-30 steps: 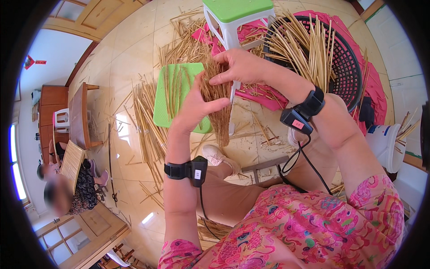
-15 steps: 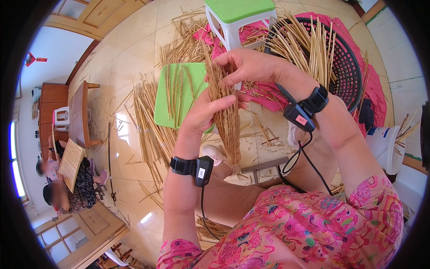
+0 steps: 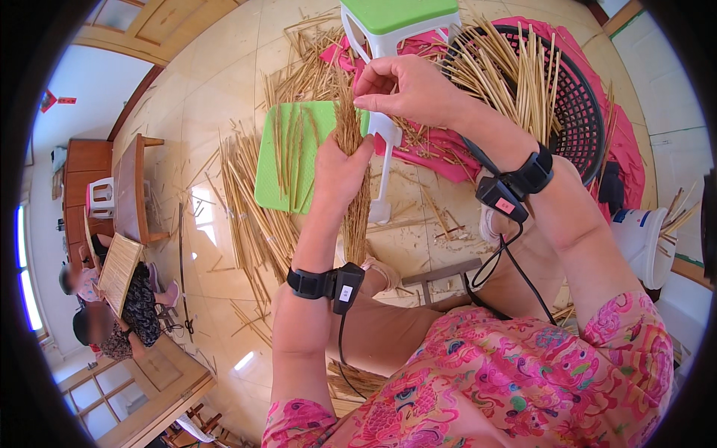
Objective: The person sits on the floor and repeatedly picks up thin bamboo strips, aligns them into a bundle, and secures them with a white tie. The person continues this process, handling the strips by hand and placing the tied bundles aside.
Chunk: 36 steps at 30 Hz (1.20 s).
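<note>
My left hand (image 3: 337, 175) grips a bundle of thin brown straw stalks (image 3: 357, 216) upright, its brushy end hanging down toward my knee. My right hand (image 3: 407, 91) is above it, fingers pinched on the top ends of the stalks near the bundle's upper tip. Both wrists wear black bands with small boxes and cables. The hands are held over a green board (image 3: 287, 157) lying on the floor with a few stalks on it.
A white stool with a green seat (image 3: 396, 19) stands ahead. A black mesh basket (image 3: 575, 112) full of straw sticks sits on pink cloth at right. Loose stalks (image 3: 246, 201) cover the tiled floor at left. A white bucket (image 3: 642, 239) is at right; people sit far left.
My left hand has slid up the bundle and turned it more upright. My right hand rose from the bundle's middle to pinch its top ends.
</note>
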Motion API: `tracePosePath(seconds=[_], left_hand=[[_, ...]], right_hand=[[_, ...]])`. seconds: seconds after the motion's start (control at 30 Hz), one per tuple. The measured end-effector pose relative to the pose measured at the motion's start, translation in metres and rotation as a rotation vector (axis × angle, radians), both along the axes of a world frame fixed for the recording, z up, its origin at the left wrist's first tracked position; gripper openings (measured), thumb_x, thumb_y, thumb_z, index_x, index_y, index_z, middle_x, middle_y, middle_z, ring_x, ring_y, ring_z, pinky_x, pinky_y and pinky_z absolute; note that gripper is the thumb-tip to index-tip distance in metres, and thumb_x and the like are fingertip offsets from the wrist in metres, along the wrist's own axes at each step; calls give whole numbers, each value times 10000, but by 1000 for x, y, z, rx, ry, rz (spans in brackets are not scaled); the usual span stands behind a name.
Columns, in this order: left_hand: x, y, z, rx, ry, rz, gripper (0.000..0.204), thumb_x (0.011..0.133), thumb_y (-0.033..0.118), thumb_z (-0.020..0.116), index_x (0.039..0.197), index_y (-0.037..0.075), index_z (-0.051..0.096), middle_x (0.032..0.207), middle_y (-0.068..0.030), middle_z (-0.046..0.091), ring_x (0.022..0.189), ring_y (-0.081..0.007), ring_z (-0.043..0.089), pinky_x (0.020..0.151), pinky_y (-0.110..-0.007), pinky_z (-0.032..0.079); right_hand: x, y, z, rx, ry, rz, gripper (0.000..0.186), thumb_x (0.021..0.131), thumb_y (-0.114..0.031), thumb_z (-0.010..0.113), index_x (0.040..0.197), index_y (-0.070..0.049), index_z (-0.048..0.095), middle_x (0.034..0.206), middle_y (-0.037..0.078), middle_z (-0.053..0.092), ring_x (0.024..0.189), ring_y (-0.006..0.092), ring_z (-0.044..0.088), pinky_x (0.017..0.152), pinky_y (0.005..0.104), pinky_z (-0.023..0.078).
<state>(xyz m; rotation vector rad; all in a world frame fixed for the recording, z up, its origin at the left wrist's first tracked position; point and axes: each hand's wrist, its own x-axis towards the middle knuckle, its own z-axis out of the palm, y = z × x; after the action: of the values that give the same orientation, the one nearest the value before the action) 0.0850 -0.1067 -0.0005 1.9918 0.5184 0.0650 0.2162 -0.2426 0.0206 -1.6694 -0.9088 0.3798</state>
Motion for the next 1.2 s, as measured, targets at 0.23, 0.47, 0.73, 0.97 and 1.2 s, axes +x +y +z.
tracePosePath(seconds=[0.23,0.47,0.73,0.97,1.2], left_hand=[[-1,-2,0,-30,-49,-29,248,841,147,706,1013,-2,609,823,-29,609,744,-106,551,683,-292,459],[-3,3,8,-412,1,19,224,835,167,726,983,38,619,790,-3,601,700,-90,554,636,-271,443],[-3,4,9,-400,2,20,180,836,182,719,921,64,613,744,11,574,632,-82,526,570,-266,406],[-4,7,5,-359,23,14,155,847,178,698,899,64,607,734,12,563,623,-83,515,561,-268,399],[-2,10,-3,-264,43,21,267,826,161,696,1030,-1,640,846,-30,645,740,-113,568,684,-302,462]], right_hand=[[0,6,-8,-33,45,-19,215,838,-226,726,863,-15,695,747,42,671,686,116,597,648,275,483],[8,0,-10,-45,178,64,165,880,-169,688,884,-6,671,738,1,628,687,58,559,642,236,462],[9,4,-14,-74,139,45,162,841,-169,703,862,-10,674,732,11,637,650,78,566,629,252,475],[-2,2,-2,-15,-123,-64,122,826,-101,695,924,-38,658,837,16,640,727,107,589,688,272,489],[-11,2,-7,78,-749,-33,158,746,-56,672,900,-37,639,868,94,610,830,302,608,749,359,510]])
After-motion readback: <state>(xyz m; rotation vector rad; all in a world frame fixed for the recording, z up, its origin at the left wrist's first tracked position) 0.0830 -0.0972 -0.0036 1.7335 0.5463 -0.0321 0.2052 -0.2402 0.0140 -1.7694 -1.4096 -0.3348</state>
